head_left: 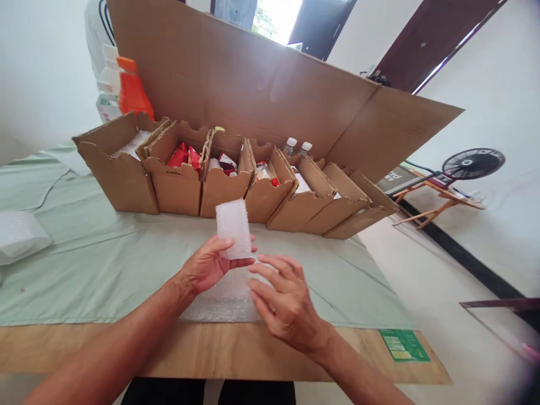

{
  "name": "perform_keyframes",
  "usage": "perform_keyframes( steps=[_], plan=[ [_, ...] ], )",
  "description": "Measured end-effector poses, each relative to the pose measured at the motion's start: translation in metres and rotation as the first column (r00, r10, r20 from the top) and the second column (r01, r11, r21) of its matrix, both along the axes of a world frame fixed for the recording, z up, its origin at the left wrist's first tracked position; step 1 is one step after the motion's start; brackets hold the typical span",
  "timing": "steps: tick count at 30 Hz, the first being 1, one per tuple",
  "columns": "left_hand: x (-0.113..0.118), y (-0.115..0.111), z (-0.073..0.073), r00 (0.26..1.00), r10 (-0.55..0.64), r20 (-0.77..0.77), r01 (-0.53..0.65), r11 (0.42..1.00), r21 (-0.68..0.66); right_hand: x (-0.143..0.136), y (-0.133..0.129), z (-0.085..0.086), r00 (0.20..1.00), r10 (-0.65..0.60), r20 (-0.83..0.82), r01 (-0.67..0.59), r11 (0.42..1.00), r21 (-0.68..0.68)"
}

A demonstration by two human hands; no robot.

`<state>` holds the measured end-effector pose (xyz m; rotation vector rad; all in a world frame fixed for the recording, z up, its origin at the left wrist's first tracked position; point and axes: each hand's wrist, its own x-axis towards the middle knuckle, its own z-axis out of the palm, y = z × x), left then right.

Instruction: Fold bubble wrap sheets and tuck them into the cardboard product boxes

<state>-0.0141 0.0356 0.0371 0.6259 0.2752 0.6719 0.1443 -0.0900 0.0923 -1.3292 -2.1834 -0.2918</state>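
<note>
A small white rectangular packet (233, 225), which looks like wrapped or padded material, is held upright in my left hand (211, 263), with the thumb across its front. Just right of it, my right hand (283, 295) has its fingers apart and slightly curled, with nothing visible in them; its fingertips are close to the left fingers. Beneath both hands, a clear sheet of bubble wrap (223, 308) lies on the pale green cloth (139, 264), partly hidden by the hands.
Behind the hands stands a row of several open cardboard bins (179, 191) holding packets, backed by a tall cardboard panel (253, 73). An orange bottle (133, 87) is behind the left bin. A white plastic-wrapped bundle (21, 236) lies far left. A green label (404, 345) marks the wooden front edge.
</note>
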Motion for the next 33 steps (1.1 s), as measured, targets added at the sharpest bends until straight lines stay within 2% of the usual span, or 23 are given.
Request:
perform_keyframes(
  steps=[2,4,5,6,8,10,11,12,13,15,17,18,20,23,25,28,31,33],
  plan=[
    [-0.002,0.004,0.001,1.0,0.0,0.014,0.001,0.999,-0.032,0.013,0.002,0.005,0.98,-0.085,-0.181,0.081,0.996,-0.029],
    [-0.005,0.007,0.002,0.993,-0.08,0.086,0.085,0.995,-0.047,0.025,0.011,0.012,0.894,-0.221,-0.389,0.16,0.97,-0.183],
    [-0.006,0.006,0.003,0.982,-0.135,0.13,0.142,0.989,-0.049,0.028,0.018,0.013,0.828,-0.277,-0.487,0.144,0.945,-0.293],
    [-0.006,0.005,0.002,0.967,-0.191,0.171,0.201,0.978,-0.045,0.029,0.025,0.013,0.755,-0.313,-0.576,0.072,0.913,-0.402],
    [-0.004,0.002,-0.001,0.928,-0.292,0.231,0.305,0.952,-0.023,0.022,0.039,0.006,0.601,-0.35,-0.719,-0.172,0.822,-0.544],
    [0.0,-0.002,-0.007,0.895,-0.37,0.248,0.38,0.925,0.008,0.011,0.051,-0.002,0.472,-0.386,-0.793,-0.36,0.737,-0.573],
    [0.001,-0.003,-0.01,0.889,-0.391,0.236,0.399,0.917,0.018,0.007,0.056,-0.004,0.438,-0.402,-0.804,-0.374,0.732,-0.57],
    [0.003,-0.002,-0.013,0.897,-0.385,0.217,0.391,0.92,0.018,0.005,0.059,-0.005,0.435,-0.407,-0.804,-0.328,0.76,-0.562],
    [0.003,0.0,-0.015,0.918,-0.346,0.193,0.351,0.936,0.008,0.006,0.061,-0.003,0.462,-0.393,-0.795,-0.226,0.814,-0.534],
    [0.001,0.008,-0.014,0.971,-0.195,0.138,0.202,0.979,-0.037,0.015,0.061,0.007,0.613,-0.334,-0.716,0.043,0.919,-0.393],
    [-0.005,0.019,-0.01,0.996,-0.025,0.088,0.033,0.996,-0.083,0.029,0.059,0.024,0.756,-0.31,-0.576,0.235,0.95,-0.204],
    [-0.009,0.024,-0.007,0.997,0.036,0.065,-0.03,0.996,-0.089,0.035,0.058,0.034,0.788,-0.316,-0.528,0.288,0.948,-0.137],
    [-0.015,0.031,-0.002,0.992,0.124,0.027,-0.123,0.992,-0.036,0.04,0.057,0.056,0.794,-0.332,-0.509,0.342,0.937,-0.076],
    [-0.02,0.032,0.003,0.977,0.214,-0.022,-0.204,0.954,0.218,0.025,0.057,0.083,0.808,-0.295,-0.509,0.291,0.952,-0.091],
    [-0.021,0.028,0.005,0.974,0.215,-0.07,-0.169,0.899,0.404,0.008,0.062,0.098,0.839,-0.246,-0.485,0.22,0.969,-0.111],
    [-0.022,0.024,0.008,0.942,0.15,-0.3,0.056,0.812,0.581,0.001,0.07,0.116,0.813,-0.195,-0.549,0.209,0.977,-0.037],
    [-0.029,0.028,0.012,0.85,0.114,-0.514,0.266,0.749,0.606,0.036,0.071,0.127,0.676,-0.16,-0.719,0.292,0.954,0.062],
    [-0.037,0.036,0.017,0.824,0.112,-0.556,0.306,0.737,0.603,0.077,0.064,0.129,0.634,-0.17,-0.754,0.326,0.943,0.062]
  ],
)
